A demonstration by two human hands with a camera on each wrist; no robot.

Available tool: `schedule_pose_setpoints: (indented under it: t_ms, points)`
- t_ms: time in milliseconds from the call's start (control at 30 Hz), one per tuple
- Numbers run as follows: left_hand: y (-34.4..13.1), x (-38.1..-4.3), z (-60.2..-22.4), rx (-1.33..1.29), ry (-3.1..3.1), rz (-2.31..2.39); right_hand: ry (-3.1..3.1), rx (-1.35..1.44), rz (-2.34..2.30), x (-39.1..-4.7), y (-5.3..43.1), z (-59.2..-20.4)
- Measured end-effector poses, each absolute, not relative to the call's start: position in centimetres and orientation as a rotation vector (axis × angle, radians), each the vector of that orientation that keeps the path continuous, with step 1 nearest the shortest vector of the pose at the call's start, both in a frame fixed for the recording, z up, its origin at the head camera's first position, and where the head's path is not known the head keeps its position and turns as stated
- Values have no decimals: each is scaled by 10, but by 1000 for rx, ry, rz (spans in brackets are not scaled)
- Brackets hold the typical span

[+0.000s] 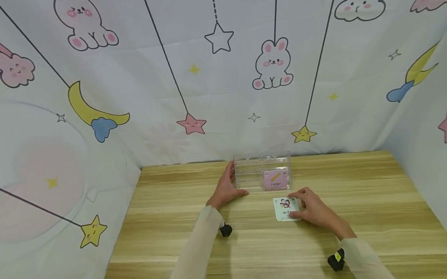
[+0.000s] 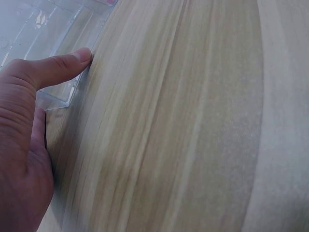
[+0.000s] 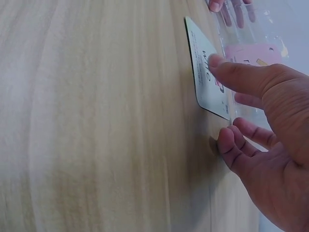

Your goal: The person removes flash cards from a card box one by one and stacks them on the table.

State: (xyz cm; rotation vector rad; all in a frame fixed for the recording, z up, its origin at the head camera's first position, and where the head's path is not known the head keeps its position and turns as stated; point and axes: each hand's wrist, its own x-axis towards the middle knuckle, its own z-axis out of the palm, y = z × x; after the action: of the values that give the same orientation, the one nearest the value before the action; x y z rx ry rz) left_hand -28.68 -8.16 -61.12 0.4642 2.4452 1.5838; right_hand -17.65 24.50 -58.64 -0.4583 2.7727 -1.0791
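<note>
A clear plastic card holder (image 1: 249,182) with several compartments stands near the back edge of the table. My left hand (image 1: 225,188) grips its left side, the thumb along the lower front edge and the fingers at the side, partly hidden. In the holder's lower right compartment sits a pink flash card (image 1: 276,180) reading "ruler". My right hand (image 1: 316,208) pinches a pale green flash card (image 1: 281,205) by its right side, in front of the holder. It shows small cartoon people above the word "wife". In the right wrist view the thumb lies over this card's printed face.
The wood-grain table (image 1: 167,230) ends at the back against a white curtain (image 1: 223,83) printed with stars, rabbits and moons. More of that cloth hangs along the left and right sides. A small black device (image 1: 336,260) is on the right wrist.
</note>
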Motion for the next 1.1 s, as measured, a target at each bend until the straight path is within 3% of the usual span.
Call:
schedule_pose_setpoints:
  t_ms: [1100]
  points:
    - [-81,-284,-608,456,2423,1631,2917,-638,-1285,-210,233,-563]
